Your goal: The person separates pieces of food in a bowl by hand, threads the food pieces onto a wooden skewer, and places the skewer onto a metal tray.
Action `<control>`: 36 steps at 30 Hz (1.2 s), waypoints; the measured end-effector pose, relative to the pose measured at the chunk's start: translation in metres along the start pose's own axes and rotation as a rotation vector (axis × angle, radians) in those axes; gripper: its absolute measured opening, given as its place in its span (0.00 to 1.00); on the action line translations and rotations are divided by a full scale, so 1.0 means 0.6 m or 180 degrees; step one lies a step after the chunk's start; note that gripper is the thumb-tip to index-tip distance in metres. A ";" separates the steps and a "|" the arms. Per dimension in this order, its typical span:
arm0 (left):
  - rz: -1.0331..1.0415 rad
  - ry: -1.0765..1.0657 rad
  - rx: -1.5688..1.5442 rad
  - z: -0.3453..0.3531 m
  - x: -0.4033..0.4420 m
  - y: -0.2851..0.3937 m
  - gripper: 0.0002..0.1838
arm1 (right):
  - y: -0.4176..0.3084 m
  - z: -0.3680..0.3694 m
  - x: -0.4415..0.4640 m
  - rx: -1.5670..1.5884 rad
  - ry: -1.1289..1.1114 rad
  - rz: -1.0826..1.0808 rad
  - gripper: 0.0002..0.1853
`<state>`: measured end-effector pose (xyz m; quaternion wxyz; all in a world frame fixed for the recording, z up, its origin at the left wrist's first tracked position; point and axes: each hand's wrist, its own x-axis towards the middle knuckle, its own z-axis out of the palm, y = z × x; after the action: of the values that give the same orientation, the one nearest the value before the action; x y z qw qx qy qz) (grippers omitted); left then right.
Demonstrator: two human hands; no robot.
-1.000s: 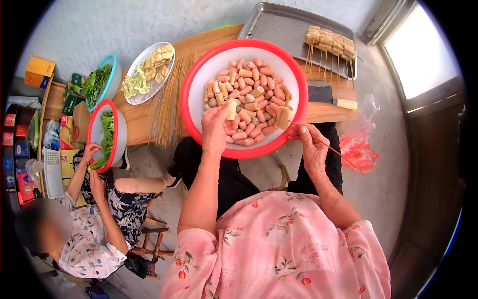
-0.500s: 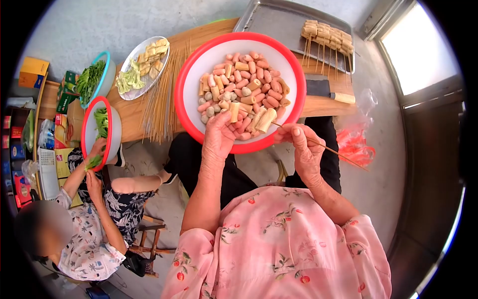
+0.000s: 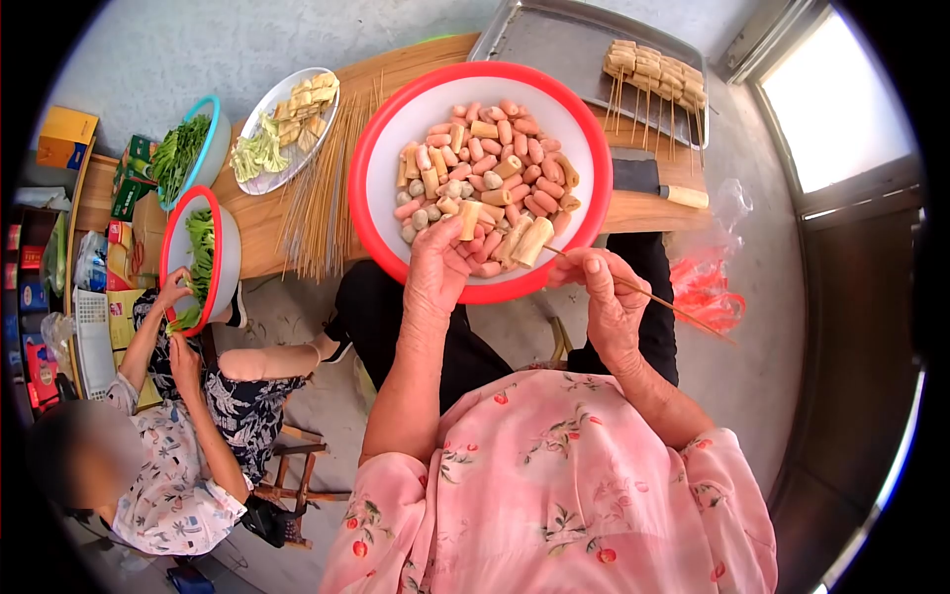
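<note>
My left hand point(image 3: 438, 262) pinches a short, pale tan roll piece point(image 3: 469, 220) above the near rim of the red-rimmed basin point(image 3: 363, 158). My right hand point(image 3: 607, 302) grips a thin bamboo skewer point(image 3: 683, 309), its bare end slanting down to the right. Pale roll pieces point(image 3: 533, 243) sit on the skewer's other end, over the basin; its tip is hidden. Beneath both hands, the basin holds many small pink sausages point(image 3: 505, 132), greyish balls point(image 3: 420, 220) and tan cut rolls.
Loose skewers point(image 3: 322, 208) lie left of the basin beside a plate point(image 3: 259, 185). A cleaver point(image 3: 635, 176) rests on the right, below a metal tray point(image 3: 534, 45) bearing filled skewers point(image 3: 658, 71). At left, a co-worker point(image 3: 183, 475) handles greens over another basin point(image 3: 234, 257).
My hands and the skewer have barely moved. The co-worker's upper hand has shifted at the rim of the greens basin.
</note>
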<state>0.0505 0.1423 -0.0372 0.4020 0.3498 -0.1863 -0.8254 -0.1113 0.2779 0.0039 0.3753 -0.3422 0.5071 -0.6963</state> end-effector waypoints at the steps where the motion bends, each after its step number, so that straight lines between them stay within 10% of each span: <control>1: -0.0002 0.0002 -0.0001 -0.001 0.000 0.000 0.07 | 0.001 -0.001 0.000 -0.0011 -0.0026 0.0017 0.18; 36: -0.0222 -0.0209 0.0228 0.002 -0.007 0.005 0.12 | 0.030 0.006 -0.013 -0.0581 -0.0027 -0.0392 0.16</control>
<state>0.0530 0.1437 -0.0329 0.3538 0.3430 -0.2166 -0.8428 -0.1010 0.2795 -0.0135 0.3012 -0.4084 0.5448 -0.6675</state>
